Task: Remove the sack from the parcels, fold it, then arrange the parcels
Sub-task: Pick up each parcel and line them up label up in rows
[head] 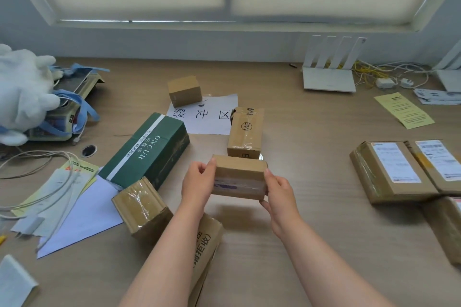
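I hold a small taped cardboard parcel point(239, 177) above the table, my left hand point(198, 182) on its left end and my right hand point(280, 194) on its right end. Just behind it stands a taller brown parcel point(245, 133). A green box marked ONCUR point(147, 151) lies to the left, with a taped brown parcel point(141, 209) in front of it. Another small box point(184, 91) sits on a printed white sheet point(207, 116). Under my left forearm lies a parcel with printed characters point(204, 252). No sack is identifiable.
Labelled flat parcels point(399, 169) lie at the right, another parcel point(446, 227) near the right edge. A white router point(329, 77) and cables sit at the back right, a white plush toy point(22, 92) at the far left, with papers and cables point(50, 182) at the front left.
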A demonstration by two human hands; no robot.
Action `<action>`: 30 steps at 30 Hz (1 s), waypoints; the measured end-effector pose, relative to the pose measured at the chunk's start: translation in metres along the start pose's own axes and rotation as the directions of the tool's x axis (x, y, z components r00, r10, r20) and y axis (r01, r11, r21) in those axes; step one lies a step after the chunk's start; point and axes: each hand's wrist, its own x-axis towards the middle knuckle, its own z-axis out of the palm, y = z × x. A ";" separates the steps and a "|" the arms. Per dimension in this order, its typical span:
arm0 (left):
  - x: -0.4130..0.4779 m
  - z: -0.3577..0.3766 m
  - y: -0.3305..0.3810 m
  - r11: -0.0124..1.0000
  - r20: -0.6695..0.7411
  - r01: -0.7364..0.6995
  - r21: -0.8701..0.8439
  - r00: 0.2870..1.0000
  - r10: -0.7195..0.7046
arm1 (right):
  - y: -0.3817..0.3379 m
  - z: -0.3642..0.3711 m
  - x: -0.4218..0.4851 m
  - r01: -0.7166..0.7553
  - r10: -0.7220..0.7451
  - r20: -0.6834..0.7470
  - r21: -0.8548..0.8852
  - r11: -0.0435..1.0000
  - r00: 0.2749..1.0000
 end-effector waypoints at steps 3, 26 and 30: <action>-0.026 0.005 -0.002 0.996 -0.002 -0.002 -0.086 1.000 0.002 | -0.006 -0.017 -0.012 0.049 -0.051 -0.043 -0.034 0.998 0.998; -0.150 0.120 0.015 0.900 0.443 0.113 -0.422 0.891 0.096 | -0.017 -0.195 -0.033 0.117 -0.147 0.096 0.270 0.956 0.984; -0.178 0.180 0.014 0.906 0.511 0.201 -0.372 0.859 0.019 | -0.019 -0.249 -0.026 0.071 -0.096 0.076 0.281 0.957 0.992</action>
